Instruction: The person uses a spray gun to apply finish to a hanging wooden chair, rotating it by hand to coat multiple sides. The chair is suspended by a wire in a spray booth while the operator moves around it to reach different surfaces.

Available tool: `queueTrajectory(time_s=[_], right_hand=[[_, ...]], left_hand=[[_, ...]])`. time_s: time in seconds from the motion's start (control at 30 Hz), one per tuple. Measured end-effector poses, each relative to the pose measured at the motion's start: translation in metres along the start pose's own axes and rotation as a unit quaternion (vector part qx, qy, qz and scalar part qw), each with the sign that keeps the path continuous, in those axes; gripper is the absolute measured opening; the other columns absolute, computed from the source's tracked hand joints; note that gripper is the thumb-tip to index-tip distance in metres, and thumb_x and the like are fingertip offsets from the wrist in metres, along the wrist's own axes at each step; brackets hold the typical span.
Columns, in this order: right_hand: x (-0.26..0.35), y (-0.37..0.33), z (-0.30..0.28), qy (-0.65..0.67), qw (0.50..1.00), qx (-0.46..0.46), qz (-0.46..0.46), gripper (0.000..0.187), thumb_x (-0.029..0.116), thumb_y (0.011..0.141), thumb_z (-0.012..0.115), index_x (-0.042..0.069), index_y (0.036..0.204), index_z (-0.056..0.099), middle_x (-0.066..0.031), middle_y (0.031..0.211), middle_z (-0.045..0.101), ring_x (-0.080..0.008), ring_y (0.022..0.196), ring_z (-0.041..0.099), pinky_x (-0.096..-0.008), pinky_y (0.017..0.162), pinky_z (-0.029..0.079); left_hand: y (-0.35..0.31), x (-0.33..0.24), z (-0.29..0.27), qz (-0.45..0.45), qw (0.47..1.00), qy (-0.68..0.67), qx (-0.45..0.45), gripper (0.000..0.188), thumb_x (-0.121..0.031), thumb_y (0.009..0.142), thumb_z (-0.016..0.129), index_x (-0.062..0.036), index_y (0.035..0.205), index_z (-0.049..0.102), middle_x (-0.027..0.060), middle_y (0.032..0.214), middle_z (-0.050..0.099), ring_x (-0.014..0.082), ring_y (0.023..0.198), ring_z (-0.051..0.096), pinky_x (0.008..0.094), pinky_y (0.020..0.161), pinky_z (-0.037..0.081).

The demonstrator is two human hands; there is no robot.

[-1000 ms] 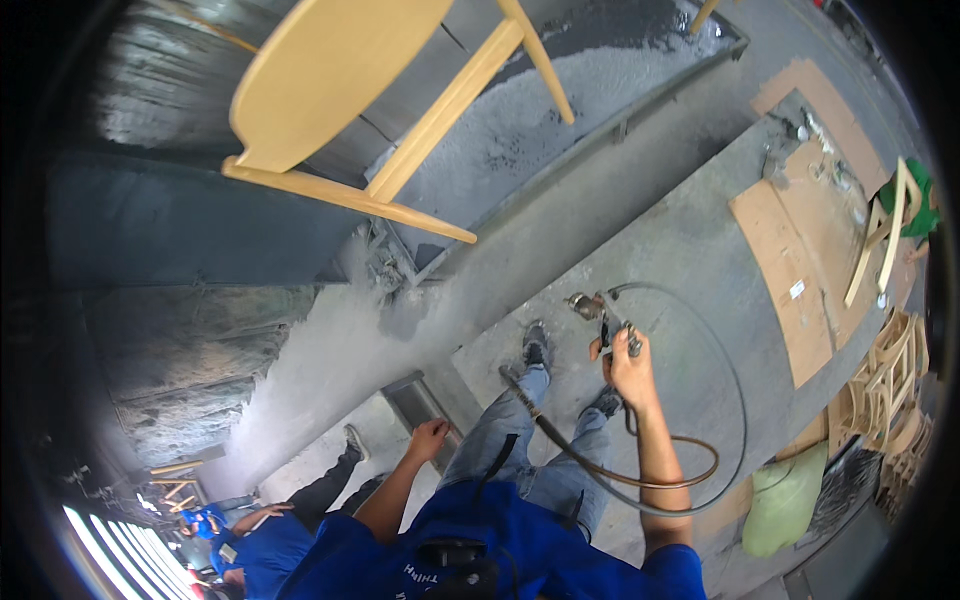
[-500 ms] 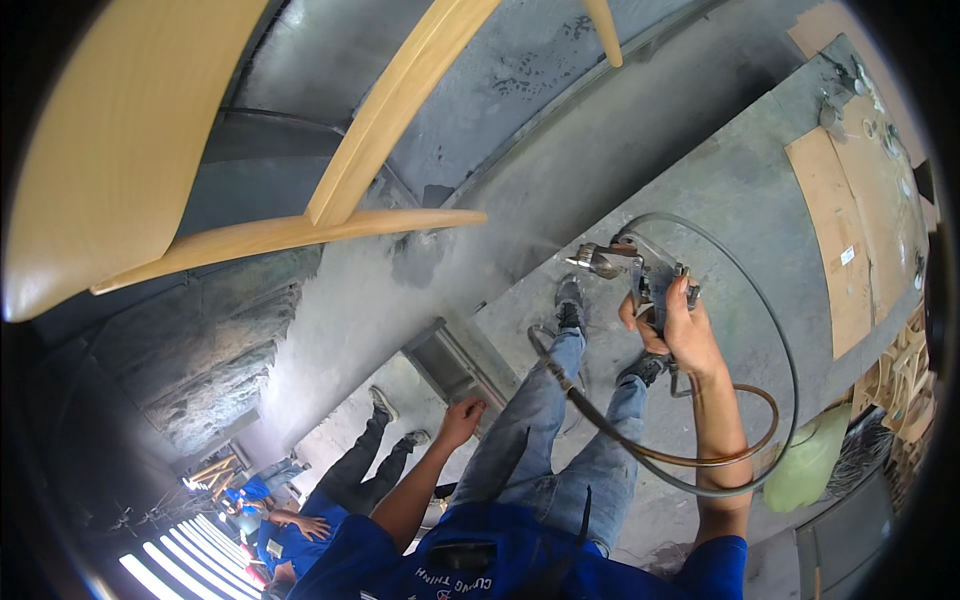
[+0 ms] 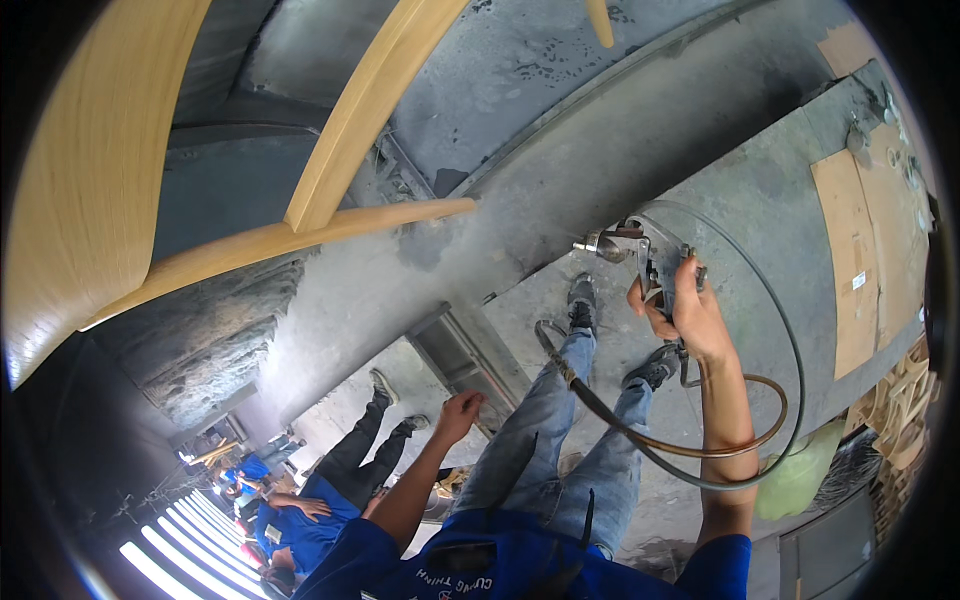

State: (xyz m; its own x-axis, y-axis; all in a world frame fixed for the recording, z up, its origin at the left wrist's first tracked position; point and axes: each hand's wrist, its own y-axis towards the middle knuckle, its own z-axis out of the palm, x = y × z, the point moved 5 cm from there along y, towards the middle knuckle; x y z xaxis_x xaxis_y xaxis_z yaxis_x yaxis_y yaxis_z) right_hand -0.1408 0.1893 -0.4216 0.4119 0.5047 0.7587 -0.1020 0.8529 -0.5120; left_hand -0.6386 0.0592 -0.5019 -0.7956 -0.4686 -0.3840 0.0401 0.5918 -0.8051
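Observation:
My right hand (image 3: pixel 690 310) is wrapped round the grip of a metal spray gun (image 3: pixel 632 245), fingers at its trigger. The nozzle points left toward a varnished wooden chair (image 3: pixel 350 110); a gap separates them. A dark hose (image 3: pixel 785 310) and a brown hose (image 3: pixel 690 452) loop from the gun round my right forearm. The chair's broad curved panel (image 3: pixel 95 150) fills the upper left, and one slim leg reaches toward the middle. My left hand (image 3: pixel 460 416) hangs low, beside my leg, fingers curled in, with nothing visible in it.
A co-worker in a blue shirt (image 3: pixel 305 515) stands at the lower left, one hand on the body. Flat cardboard (image 3: pixel 845 260) lies at right, near a pale green bag (image 3: pixel 800 470) and stacked wooden parts (image 3: pixel 905 400). A metal-framed floor opening (image 3: pixel 460 350) lies beyond my left hand.
The chair has shifted slightly left in view. The spray gun and my right hand sit slightly farther right. The faint spray at the nozzle has thinned; haze hangs near the chair leg's tip.

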Motion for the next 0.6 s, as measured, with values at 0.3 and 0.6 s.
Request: queueTrajectory(time_s=[0.3,0.6], right_hand=[[0.002,0.002,-0.018,0.037,0.999,-0.036,-0.017,0.071,0.066,0.106,0.034,0.0,0.1,0.058,-0.0055,0.066,0.058,-0.0063,0.041,0.036,-0.0244,0.038,0.029],[0.016,-0.002,-0.03,-0.049,0.986,-0.155,0.044,0.059,0.059,0.106,0.047,0.002,0.109,0.06,-0.0049,0.066,0.061,-0.0063,0.04,0.037,-0.0248,0.039,0.029]], left_hand=[[0.034,-0.086,-0.06,0.123,0.985,-0.042,-0.117,0.02,-0.017,0.105,0.059,-0.0042,0.111,0.072,0.0004,0.07,0.062,0.0071,0.065,0.058,0.0261,0.061,0.047],[-0.011,-0.27,-0.097,0.396,0.888,0.12,-0.199,0.016,0.001,0.096,0.058,0.0001,0.106,0.071,0.0112,0.09,0.068,0.0222,0.081,0.067,0.0315,0.075,0.053]])
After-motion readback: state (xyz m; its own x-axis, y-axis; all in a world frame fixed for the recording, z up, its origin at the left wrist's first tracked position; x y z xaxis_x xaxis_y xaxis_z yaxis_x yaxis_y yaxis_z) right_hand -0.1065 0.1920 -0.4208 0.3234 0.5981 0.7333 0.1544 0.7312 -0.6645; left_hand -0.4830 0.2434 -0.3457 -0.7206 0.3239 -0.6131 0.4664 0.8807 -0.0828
